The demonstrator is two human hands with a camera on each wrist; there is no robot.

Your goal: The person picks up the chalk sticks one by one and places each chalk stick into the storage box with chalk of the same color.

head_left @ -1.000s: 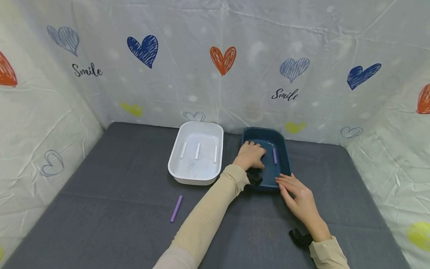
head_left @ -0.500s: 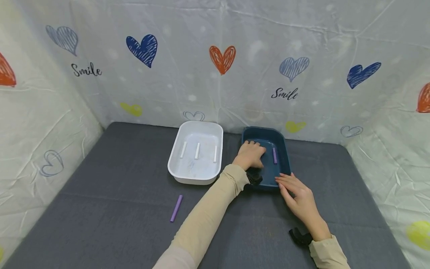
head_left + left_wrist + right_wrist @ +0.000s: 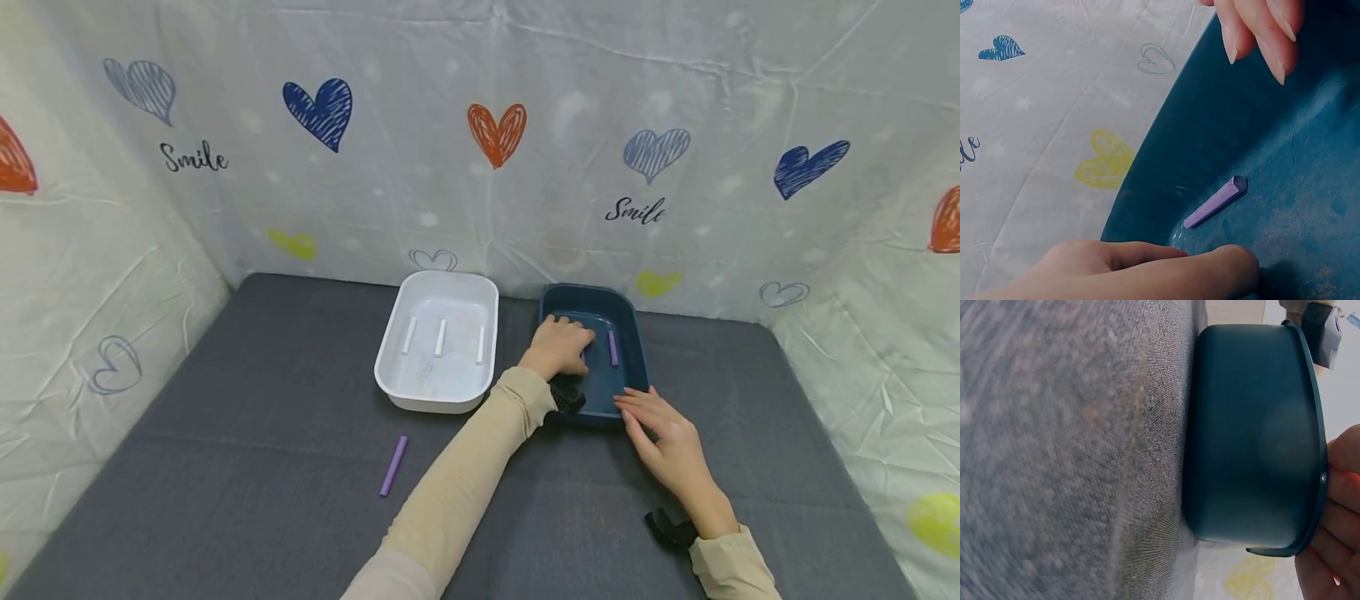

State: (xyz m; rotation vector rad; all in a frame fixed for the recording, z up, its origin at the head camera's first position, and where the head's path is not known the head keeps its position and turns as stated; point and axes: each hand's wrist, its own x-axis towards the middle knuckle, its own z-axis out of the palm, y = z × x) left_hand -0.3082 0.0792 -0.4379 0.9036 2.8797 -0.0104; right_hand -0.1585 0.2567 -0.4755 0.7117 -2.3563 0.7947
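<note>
In the head view my left hand point(image 3: 558, 346) reaches into the dark blue tray point(image 3: 637, 325), fingers bent downward. A sliver of a purple chalk stick point(image 3: 583, 357) shows between its thumb and index finger; the rest is hidden. The left wrist view shows the thumb and index finger point(image 3: 1222, 269) close together, with another purple chalk stick point(image 3: 1216, 203) lying on the tray floor beyond them. My right hand point(image 3: 667, 442) rests its nearly straight fingers on the tray's near right corner; the right wrist view shows these fingers point(image 3: 1341, 494) along the rim.
A white tray point(image 3: 386, 375) stands left of the blue one, with white chalk sticks point(image 3: 440, 337) inside. On the dark grey tablecloth point(image 3: 247, 467), a purple chalk stick point(image 3: 393, 465) lies in front of the white tray. A patterned curtain point(image 3: 555, 192) hangs behind the table.
Both hands stay almost in place. A sliver of purple chalk now shows between the left thumb and index finger, where none was visible before.
</note>
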